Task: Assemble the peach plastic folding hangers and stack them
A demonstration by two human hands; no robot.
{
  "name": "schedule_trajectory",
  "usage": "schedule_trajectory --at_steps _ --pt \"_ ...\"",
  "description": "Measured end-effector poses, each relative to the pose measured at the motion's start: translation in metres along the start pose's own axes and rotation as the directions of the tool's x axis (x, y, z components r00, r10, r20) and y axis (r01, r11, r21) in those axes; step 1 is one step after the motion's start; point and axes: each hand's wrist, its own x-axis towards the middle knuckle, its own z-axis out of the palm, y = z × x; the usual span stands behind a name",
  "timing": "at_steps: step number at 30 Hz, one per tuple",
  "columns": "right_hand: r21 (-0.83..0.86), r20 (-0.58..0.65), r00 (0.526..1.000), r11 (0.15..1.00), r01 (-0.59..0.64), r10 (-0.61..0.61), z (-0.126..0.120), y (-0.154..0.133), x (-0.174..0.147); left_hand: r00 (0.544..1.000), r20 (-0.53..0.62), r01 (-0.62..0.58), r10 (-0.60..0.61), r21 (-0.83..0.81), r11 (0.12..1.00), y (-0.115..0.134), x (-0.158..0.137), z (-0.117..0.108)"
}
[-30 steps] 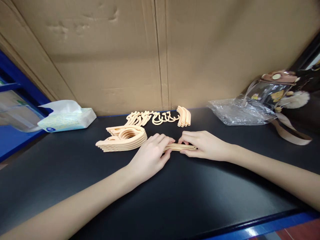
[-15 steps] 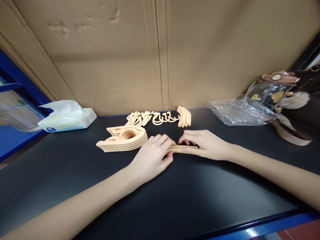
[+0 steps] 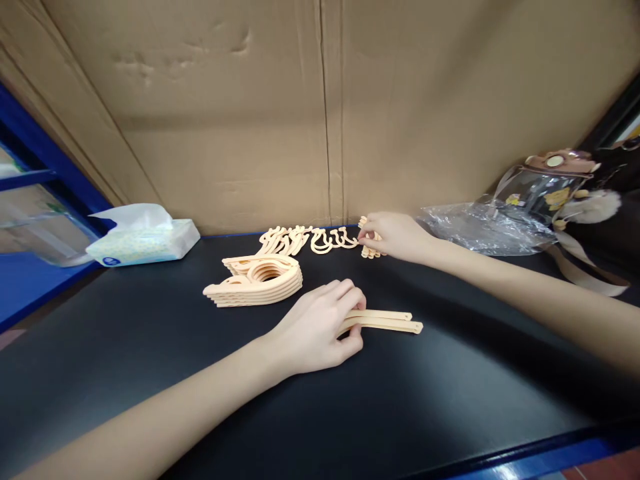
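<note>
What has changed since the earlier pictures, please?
The right hand let go of the strips and reached forward to the rear bundle; whether it grips it is unclear. The left hand still holds the strips, slightly nearer the person. The stack and tissue pack stayed.

Your single view comes from the camera on your head, above and behind your own hands. It looks forward and down across the black tabletop [image 3: 280,427], facing the brown cardboard sheet [image 3: 240,133] almost squarely. Your left forearm [image 3: 200,407] enters from the lower left, your right forearm [image 3: 530,297] from the right edge. Your left hand [image 3: 317,327] sits near the middle of the frame, closer to the lens than your right hand [image 3: 395,235]. You get a wide picture, reaching from the tissue pack [image 3: 150,243] at left to the clear water bottle [image 3: 530,190] at right.
</note>
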Motion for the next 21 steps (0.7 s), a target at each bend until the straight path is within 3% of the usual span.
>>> schedule_trajectory --at_steps 5,13,17,21 --pt "-0.06 0.005 0.999 0.997 -0.046 0.046 0.016 -0.001 0.03 0.999 0.021 0.024 -0.024 0.002 1.0 0.001 -0.001 -0.002" --pt "-0.02 0.068 0.982 0.985 -0.173 0.174 0.029 -0.009 0.047 1.0 0.017 0.015 -0.015 0.009 1.0 0.001 -0.002 -0.003" --pt "0.049 0.037 0.971 0.97 -0.238 0.236 0.02 -0.012 0.049 1.0 0.011 -0.003 0.003 -0.003 1.0 0.0 -0.003 -0.003" --pt "0.13 -0.022 0.975 0.967 -0.218 0.223 -0.002 -0.018 0.035 1.0 -0.002 -0.01 0.009 -0.018 1.0 -0.001 -0.004 -0.001"
